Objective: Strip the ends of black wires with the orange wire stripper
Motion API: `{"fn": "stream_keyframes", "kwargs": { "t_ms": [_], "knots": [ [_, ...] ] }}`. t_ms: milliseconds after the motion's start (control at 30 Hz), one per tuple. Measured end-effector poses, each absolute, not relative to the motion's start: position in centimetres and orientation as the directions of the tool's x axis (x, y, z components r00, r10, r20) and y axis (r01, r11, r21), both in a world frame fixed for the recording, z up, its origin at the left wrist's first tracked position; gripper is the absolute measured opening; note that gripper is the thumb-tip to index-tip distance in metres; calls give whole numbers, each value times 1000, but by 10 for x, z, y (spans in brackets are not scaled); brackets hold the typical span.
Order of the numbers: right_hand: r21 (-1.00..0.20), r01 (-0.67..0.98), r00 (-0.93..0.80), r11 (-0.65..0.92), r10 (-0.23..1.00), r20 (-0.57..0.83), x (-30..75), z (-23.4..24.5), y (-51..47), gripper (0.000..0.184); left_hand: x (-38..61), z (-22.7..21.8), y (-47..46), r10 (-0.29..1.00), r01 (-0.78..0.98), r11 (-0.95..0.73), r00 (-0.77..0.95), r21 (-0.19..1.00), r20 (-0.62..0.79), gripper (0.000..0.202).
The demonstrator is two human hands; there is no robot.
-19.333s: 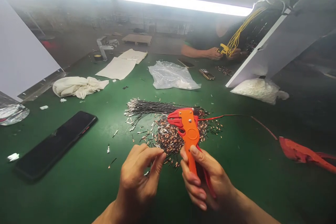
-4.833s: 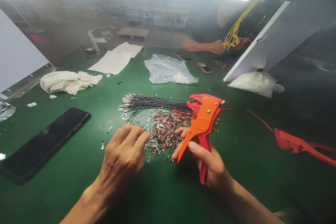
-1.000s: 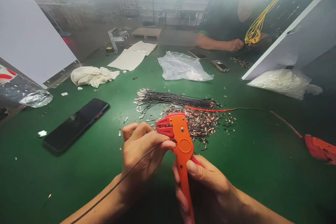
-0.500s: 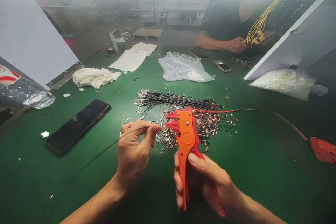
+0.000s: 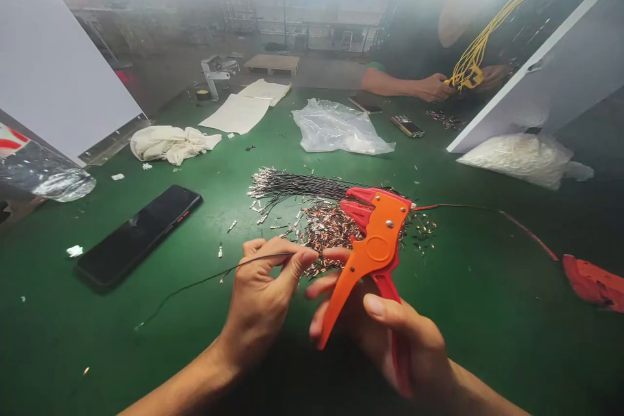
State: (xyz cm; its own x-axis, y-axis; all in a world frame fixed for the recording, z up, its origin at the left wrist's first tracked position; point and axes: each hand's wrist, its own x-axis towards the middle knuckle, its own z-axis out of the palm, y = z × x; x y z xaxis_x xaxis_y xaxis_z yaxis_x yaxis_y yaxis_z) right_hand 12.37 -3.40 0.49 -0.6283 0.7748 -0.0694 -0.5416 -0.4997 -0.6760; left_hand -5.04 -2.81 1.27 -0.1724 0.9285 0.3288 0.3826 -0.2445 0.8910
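My left hand (image 5: pixel 268 286) pinches a thin black wire (image 5: pixel 188 285) between thumb and forefinger; its loose length trails down to the left. My right hand (image 5: pixel 404 331) holds an orange and red wire stripper (image 5: pixel 380 247) with its jaws apart, pointing up and left. The right forefinger reaches past the handle to the left fingertips, at the wire's end. Behind the tool lies a heap of short cut wire ends (image 5: pixel 326 231) with copper showing. A bundle of black wires (image 5: pixel 302 183) with metal terminals at its left end lies just beyond, partly covered by the tool.
A black phone (image 5: pixel 141 234) lies at the left, below a cream cloth (image 5: pixel 173 143). Farther back are a clear plastic bag (image 5: pixel 341 127) and paper sheets (image 5: pixel 238 110). A red-handled tool (image 5: pixel 592 283) is at the right. Across the table a person's hands hold yellow wires (image 5: pixel 472 65).
The wire stripper has moved right and tilted, its handles spread wider. My right forefinger has reached out to my left fingertips. My left hand has shifted right and slightly down with the wire.
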Motion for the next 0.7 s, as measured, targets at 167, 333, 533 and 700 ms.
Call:
{"fn": "stream_keyframes", "kwargs": {
  "t_ms": [167,333,533,700],
  "knots": [
    [-727,-524,-601,-444,797,-54,125,2,-33,42,-49,12,-25,995,140,-33,-92,990,46,23],
    [-744,-522,-576,-418,816,-53,125,2,-34,36,-49,15,-25,1000,78,18,0,997,-18,25],
    [-736,-529,-590,-423,807,-40,125,4,-33,39,-63,21,-20,995,110,-6,-97,994,17,38],
    [-662,-526,-696,-533,717,-24,123,-5,-35,39,-76,28,-15,927,15,-138,-350,990,134,33]
  ]
}}
